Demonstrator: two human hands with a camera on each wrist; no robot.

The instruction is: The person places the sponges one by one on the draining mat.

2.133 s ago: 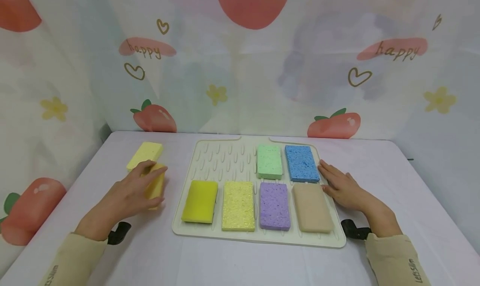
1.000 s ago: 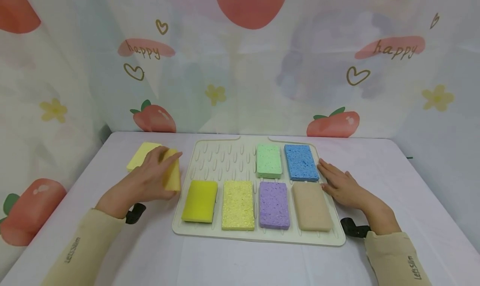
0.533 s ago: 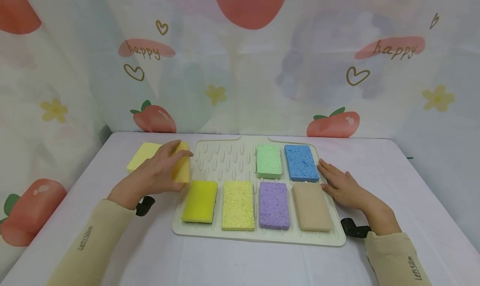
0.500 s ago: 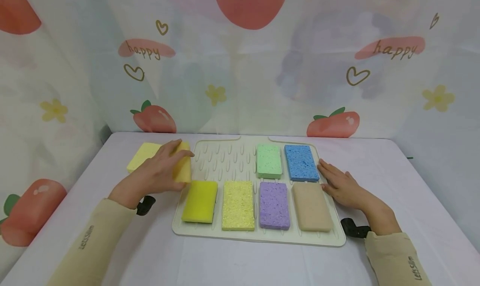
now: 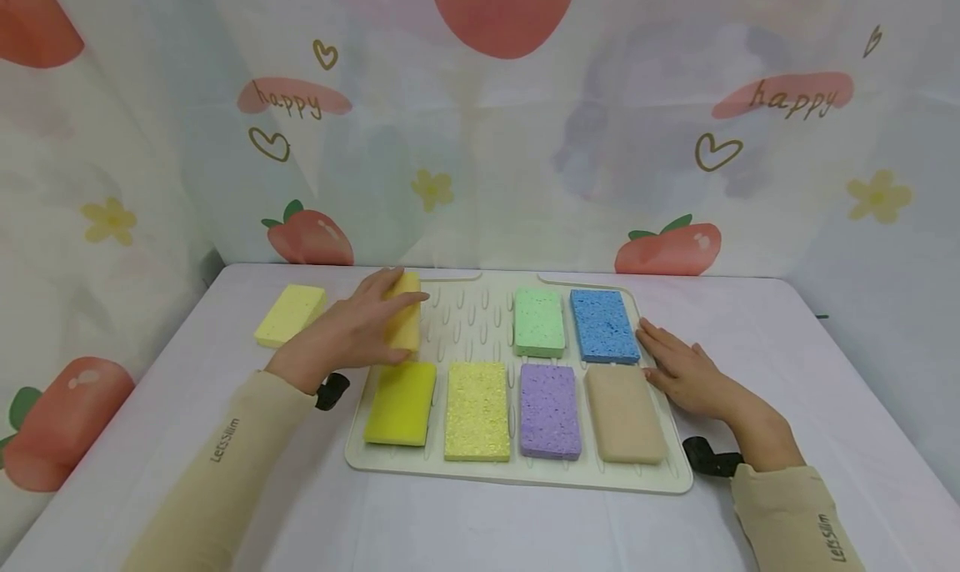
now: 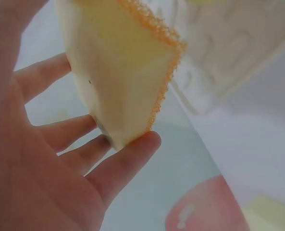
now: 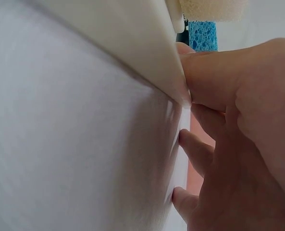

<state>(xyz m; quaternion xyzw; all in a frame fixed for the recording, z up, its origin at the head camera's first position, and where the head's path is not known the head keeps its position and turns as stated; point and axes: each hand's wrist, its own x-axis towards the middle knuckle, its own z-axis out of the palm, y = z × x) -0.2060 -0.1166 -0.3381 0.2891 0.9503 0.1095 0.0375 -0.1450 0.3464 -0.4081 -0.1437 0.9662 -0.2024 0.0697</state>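
Observation:
My left hand (image 5: 352, 326) grips a yellow sponge (image 5: 406, 313) by its edges, tilted above the rear left of the cream tray (image 5: 517, 477). In the left wrist view this sponge (image 6: 118, 72) shows a pale yellow face and a rough orange border, thumb and fingertips on its rim. My right hand (image 5: 686, 373) lies flat at the tray's right edge. The right wrist view shows its thumb touching the tray rim (image 7: 132, 38), with other fingertips on the tablecloth. Below the held sponge lies a bright yellow sponge (image 5: 400, 403).
On the tray also lie a speckled yellow sponge (image 5: 477, 411), a purple one (image 5: 551, 411), a beige one (image 5: 626, 413), a green one (image 5: 538, 322) and a blue one (image 5: 604, 326). A pale yellow sponge (image 5: 291, 314) sits left on the white table (image 5: 450, 530), before a patterned curtain (image 5: 480, 155).
My left hand has carried the yellow sponge rightward and back, from the table beside the pale sponge to over the tray's rear left. The right hand has stayed in place.

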